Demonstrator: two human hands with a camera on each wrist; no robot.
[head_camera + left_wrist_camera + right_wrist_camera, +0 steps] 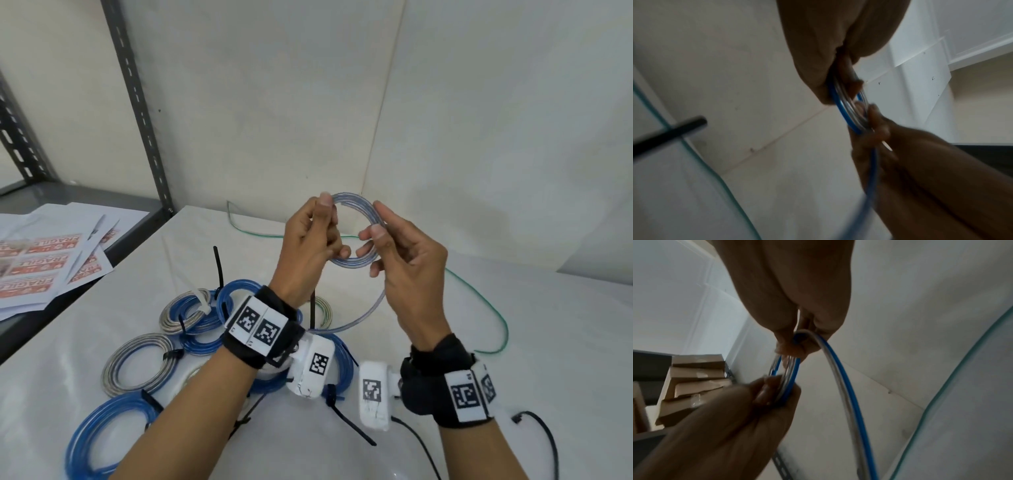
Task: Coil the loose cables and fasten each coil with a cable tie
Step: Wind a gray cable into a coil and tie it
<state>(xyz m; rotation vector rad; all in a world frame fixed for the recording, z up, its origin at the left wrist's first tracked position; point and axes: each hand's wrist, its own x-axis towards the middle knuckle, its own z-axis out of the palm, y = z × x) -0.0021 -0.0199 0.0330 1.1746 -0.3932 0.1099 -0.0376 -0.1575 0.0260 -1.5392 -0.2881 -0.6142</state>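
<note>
I hold a small coil of clear-and-blue cable (356, 263) upright above the table. My left hand (330, 229) pinches its left side between thumb and curled fingers. My right hand (376, 236) grips the right side, thumb in front. The cable's loose tail (363, 318) drops from the right hand in a curve to the table. In the left wrist view the coil (844, 112) runs between both hands. The right wrist view shows the coil (790, 369) and its tail (849, 394). A black cable tie (312, 308) stands just below my left wrist.
Several tied blue and grey coils (137, 363) lie at the left front of the white table (513, 342). A loose green cable (479, 294) snakes along the back and right. Printed sheets (51, 260) cover the grey shelf at left. Cardboard boxes (694, 381) sit on the rack.
</note>
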